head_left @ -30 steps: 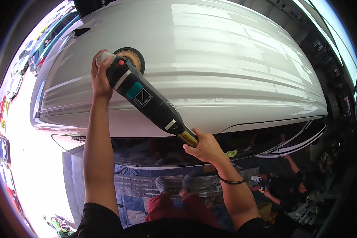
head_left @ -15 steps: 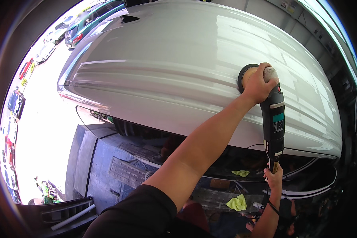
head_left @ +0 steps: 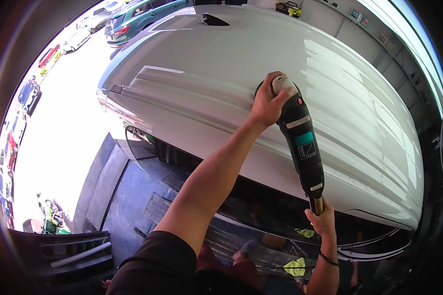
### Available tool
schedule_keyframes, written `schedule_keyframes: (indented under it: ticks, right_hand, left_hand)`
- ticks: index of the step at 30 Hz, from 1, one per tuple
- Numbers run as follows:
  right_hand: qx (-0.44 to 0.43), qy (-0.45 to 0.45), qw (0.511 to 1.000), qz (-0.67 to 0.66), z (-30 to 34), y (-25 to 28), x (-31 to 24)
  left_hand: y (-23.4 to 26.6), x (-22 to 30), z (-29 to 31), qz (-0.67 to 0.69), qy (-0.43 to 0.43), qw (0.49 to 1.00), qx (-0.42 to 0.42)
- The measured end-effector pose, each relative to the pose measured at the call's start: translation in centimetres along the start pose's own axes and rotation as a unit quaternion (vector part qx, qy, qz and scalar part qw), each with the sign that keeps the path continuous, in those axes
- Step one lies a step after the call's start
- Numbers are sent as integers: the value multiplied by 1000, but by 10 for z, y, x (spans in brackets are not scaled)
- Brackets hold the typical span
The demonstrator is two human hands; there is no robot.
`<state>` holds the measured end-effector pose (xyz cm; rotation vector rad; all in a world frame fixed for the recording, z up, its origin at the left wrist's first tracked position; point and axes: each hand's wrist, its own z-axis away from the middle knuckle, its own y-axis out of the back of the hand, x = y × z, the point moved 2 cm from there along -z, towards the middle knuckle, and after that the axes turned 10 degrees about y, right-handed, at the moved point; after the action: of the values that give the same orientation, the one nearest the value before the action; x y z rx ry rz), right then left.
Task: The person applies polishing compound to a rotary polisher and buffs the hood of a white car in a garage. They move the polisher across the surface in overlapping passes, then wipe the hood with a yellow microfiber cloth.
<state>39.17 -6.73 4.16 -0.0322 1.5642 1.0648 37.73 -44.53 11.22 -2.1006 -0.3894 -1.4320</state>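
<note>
On the white roof (head_left: 251,54), I see the dark fin (head_left: 214,20) at upper left. My left grip (head_left: 268,105) is curled closed around the polisher's pale front knob (head_left: 282,84). The polisher (head_left: 303,147) slants over the roof, nearer the fin than half a second ago, so I judge another stretch is being worked; its pad is mostly hidden. Lower right, my right grip (head_left: 324,220) wraps the tail end.
</note>
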Motion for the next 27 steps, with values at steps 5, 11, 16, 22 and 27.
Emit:
schedule_keyframes:
  ticks: [5, 11, 16, 22, 27]
  right_hand:
    - [-50, 69, 995, 51, -55, -90, -97]
    - [-178, 40, 976, -118, -89, -155, -236]
    - [-289, 121, 880, -357, -97, -186, -329]
    - [-269, 217, 882, -320, -126, -253, -389]
    - [-208, 221, 871, -386, -134, -272, -419]
  left_hand:
    - [142, 38, -18, 45, -2, 997, 67]
    - [297, 102, -69, -61, 14, 981, 182]
    - [403, 132, -69, 84, 173, 954, 231]
    - [495, 160, -89, 1, 168, 982, 91]
    - [493, 175, -100, -51, 199, 978, 39]
